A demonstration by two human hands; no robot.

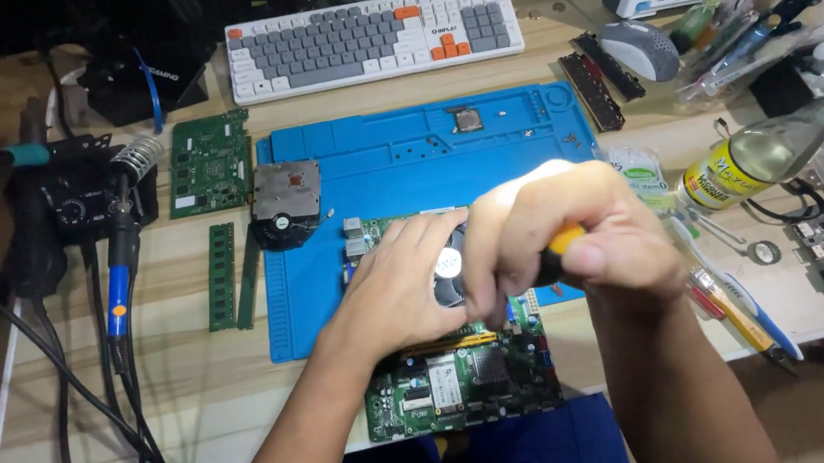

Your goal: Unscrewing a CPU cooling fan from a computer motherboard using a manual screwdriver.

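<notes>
Wood desk w/ blue mat; right hand grips screwdriver, left hand flat, open on motherboard.

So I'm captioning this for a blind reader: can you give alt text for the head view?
Two hands work on a green motherboard on a blue mat: the right hand grips an orange-handled screwdriver, the left hand rests on the board. A keyboard lies behind.

Bright light from above washes out the knuckles of the right hand, while the frame falls dark toward ten and twelve o'clock. The hands look slightly motion-blurred, and the tabletop edges bow outward near the corners.
</notes>
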